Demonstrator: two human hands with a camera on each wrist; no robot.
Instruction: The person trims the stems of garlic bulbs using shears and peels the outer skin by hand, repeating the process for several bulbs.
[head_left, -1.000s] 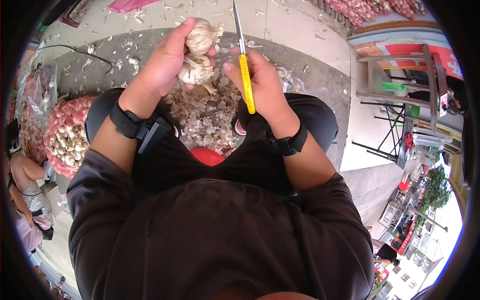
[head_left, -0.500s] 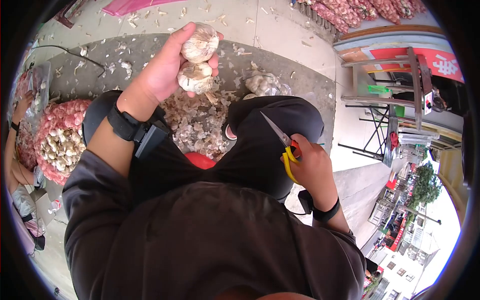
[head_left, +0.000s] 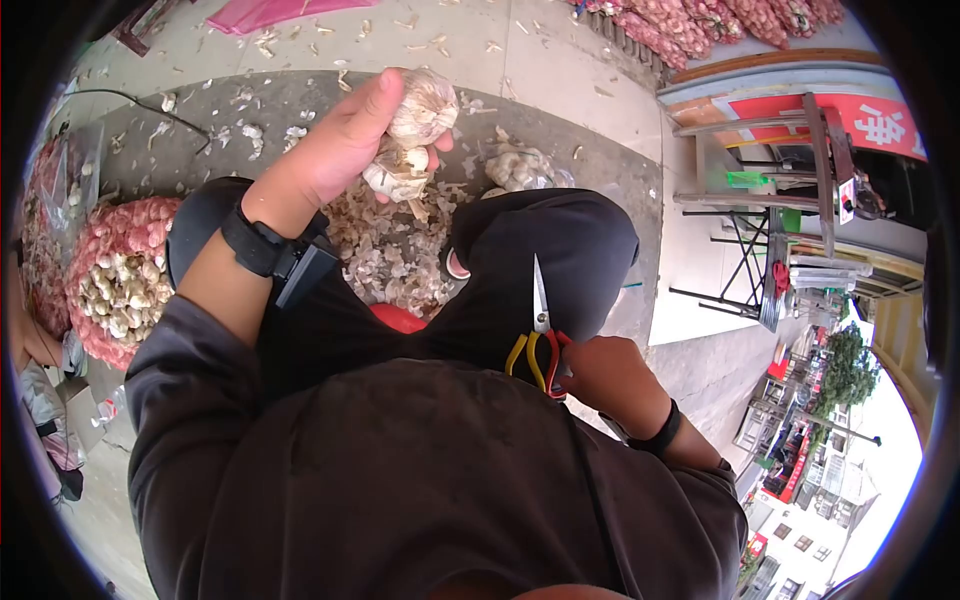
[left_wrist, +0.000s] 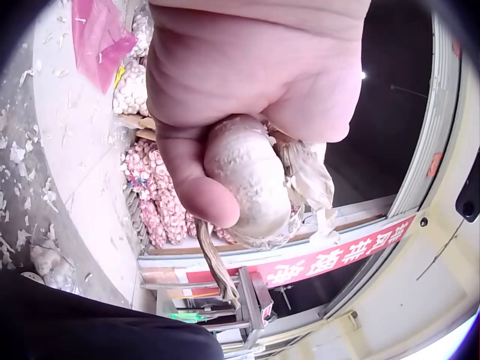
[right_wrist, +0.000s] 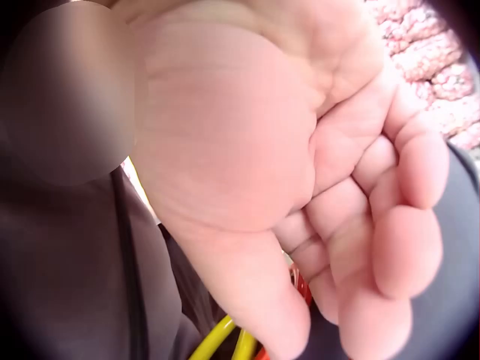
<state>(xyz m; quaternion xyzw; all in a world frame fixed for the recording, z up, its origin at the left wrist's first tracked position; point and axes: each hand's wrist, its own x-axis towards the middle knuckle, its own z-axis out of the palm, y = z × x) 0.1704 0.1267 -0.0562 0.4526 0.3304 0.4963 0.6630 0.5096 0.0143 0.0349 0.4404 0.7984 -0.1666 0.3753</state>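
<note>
Left hand: the left hand (head_left: 345, 150) is raised out in front of the seated person, fingers and thumb curling round two papery white garlic bulbs (head_left: 412, 135); the left wrist view is showing the thumb (left_wrist: 196, 184) pressing across one round bulb (left_wrist: 246, 184), loose skin and a dry stem hanging below it.

Right hand: the right hand (head_left: 608, 372) is lying low beside the right thigh, just beside the yellow-and-red handled scissors (head_left: 538, 340). In the right wrist view the palm (right_wrist: 247, 150) is facing the camera with fingers relaxed and only lightly bent, gripping nothing; the yellow loops (right_wrist: 225, 341) are showing under the thumb, so it is touching the handles at most.

Scissors: resting on the black trouser leg (head_left: 540, 250), blades together and pointing away from the body.

Ground: a heap of pale garlic skins (head_left: 390, 255) is lying between the knees, scraps scattering over the grey pavement (head_left: 200, 110).

Surroundings: a red mesh sack of garlic (head_left: 120, 275) is sitting to the person's left; more red mesh sacks (head_left: 700, 18) are lining the far edge; a metal folding stand (head_left: 780, 200) is standing well apart on the right.
</note>
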